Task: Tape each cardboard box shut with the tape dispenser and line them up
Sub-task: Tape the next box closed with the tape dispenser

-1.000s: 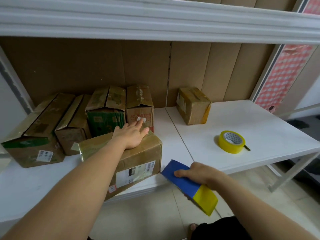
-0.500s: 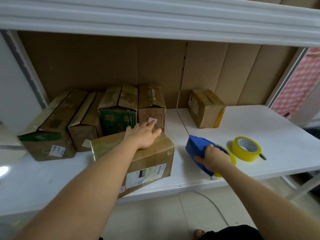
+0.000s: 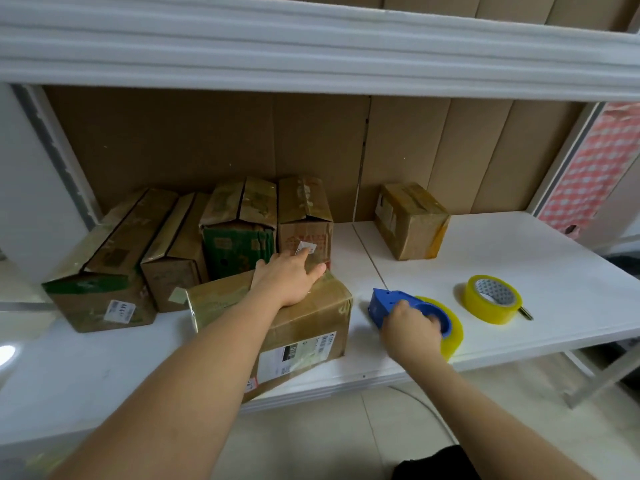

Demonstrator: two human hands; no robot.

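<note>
A taped cardboard box (image 3: pixel 311 327) with a white label lies at the shelf's front edge, slightly over it. My left hand (image 3: pixel 287 278) rests flat on its top. Just right of the box, the blue tape dispenser (image 3: pixel 391 303) with its yellow tape roll sits on the white shelf (image 3: pixel 554 271); my right hand (image 3: pixel 410 329) grips it from the near side. Behind the front box, several cardboard boxes (image 3: pixel 239 223) stand in a row against the back. One more small box (image 3: pixel 412 220) stands alone further right.
A spare yellow tape roll (image 3: pixel 493 299) lies on the shelf right of the dispenser, with a small dark object beside it. A white upper shelf board (image 3: pixel 311 46) hangs low overhead. Brown cardboard lines the back wall. Tiled floor shows below the shelf edge.
My right hand brought the blue dispenser up from below the shelf edge and set it down on the shelf right of the front box. My left hand stayed on the box.
</note>
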